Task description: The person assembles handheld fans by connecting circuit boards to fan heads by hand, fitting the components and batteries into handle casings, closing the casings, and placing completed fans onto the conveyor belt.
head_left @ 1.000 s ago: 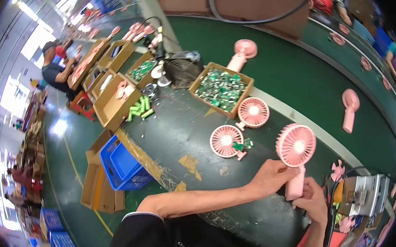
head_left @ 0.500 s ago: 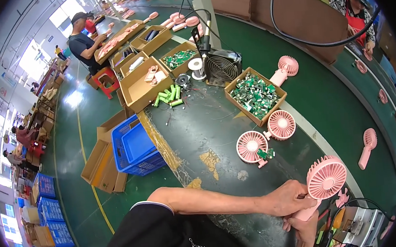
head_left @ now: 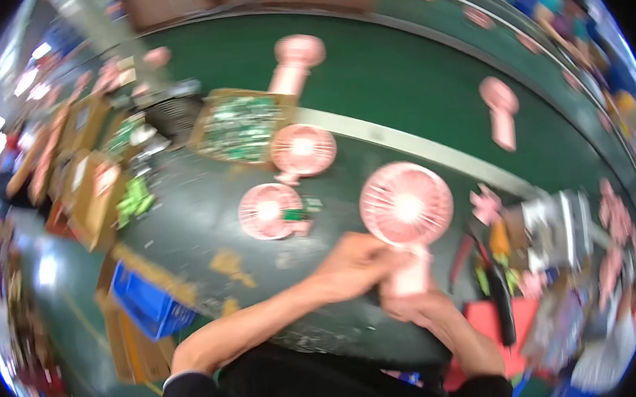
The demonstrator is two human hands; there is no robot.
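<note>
A pink handheld fan [head_left: 407, 204] stands roughly upright in front of me, its round grille above its handle. My right hand [head_left: 412, 305] is closed around the lower handle. From the left, my left hand [head_left: 354, 265] pinches at the top of the handle, just under the grille; motion blur hides its exact fingertips. Farther left on the bench lie two pink fan heads, one [head_left: 304, 150] by the box and a nearer one [head_left: 266, 212] with a small green circuit board [head_left: 294, 214] at its base.
A cardboard box [head_left: 193, 137] of green circuit boards stands behind the fan heads. To the right are a black-handled tool [head_left: 502, 303], a silver metal fixture [head_left: 559, 230] and a red mat [head_left: 521, 318]. Beyond the bench, pink fans lie on a green conveyor [head_left: 397, 63]. A blue crate [head_left: 150, 308] stands at left.
My view has swung to the right, blurring the picture. Both hands still hold the fan, which now appears nearer the middle, with its grille facing me more squarely.
</note>
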